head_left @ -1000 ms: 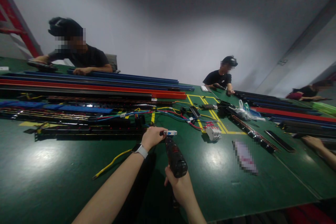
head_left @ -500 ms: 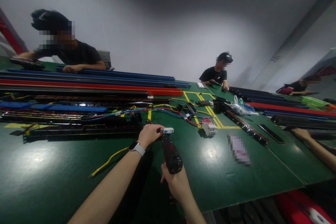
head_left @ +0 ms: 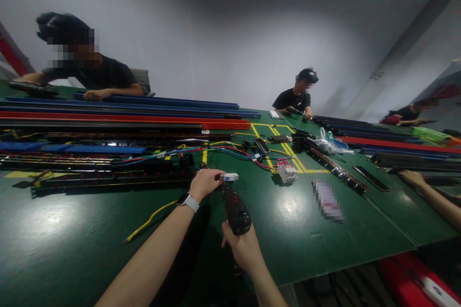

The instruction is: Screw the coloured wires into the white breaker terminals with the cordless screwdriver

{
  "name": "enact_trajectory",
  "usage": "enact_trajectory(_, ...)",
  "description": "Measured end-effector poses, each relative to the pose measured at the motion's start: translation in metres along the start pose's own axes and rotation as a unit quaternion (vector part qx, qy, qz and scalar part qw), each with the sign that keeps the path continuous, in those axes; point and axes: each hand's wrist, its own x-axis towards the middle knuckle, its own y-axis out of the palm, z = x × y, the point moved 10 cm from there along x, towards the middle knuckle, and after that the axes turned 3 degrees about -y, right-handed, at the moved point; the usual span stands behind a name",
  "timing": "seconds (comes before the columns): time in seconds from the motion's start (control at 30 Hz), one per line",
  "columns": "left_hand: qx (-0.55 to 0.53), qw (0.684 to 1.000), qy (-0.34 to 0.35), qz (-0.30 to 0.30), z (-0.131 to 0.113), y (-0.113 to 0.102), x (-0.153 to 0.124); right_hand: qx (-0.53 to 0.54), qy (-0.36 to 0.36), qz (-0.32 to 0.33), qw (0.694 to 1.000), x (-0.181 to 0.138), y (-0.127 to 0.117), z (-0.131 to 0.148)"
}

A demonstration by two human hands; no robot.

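My left hand (head_left: 206, 184), with a watch (head_left: 188, 201) on its wrist, is closed on a small white circuit breaker (head_left: 229, 177) with a blue mark. My right hand (head_left: 243, 248) grips a black cordless screwdriver (head_left: 236, 210) by its handle. The tool points away from me, its front end right at the breaker; the bit's exact contact is hidden. Beside my left forearm lies a yellow wire (head_left: 149, 220) with a dark end. A bigger grey-white breaker block (head_left: 287, 173) with red wires sits to the right of my hands.
Long black, red and blue rails (head_left: 126, 122) and wire bundles (head_left: 173, 149) cover the table's left and back. A black track strip (head_left: 333, 170) and clear plastic bag (head_left: 329, 144) lie right. Co-workers sit across the green table (head_left: 82, 244); another person's hand (head_left: 413, 178) rests at right.
Both hands keep their hold, with the screwdriver still at the breaker. The view has shifted very slightly. The person at far left leans a little further left.
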Motion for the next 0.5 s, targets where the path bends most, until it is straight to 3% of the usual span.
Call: enact_trajectory(0.5,-0.003,1.0,0.008,-0.004,0.0031,0.0044,0.0032,-0.021,0.015,-0.007,1.0,0.0008,-0.0026,-0.0028)
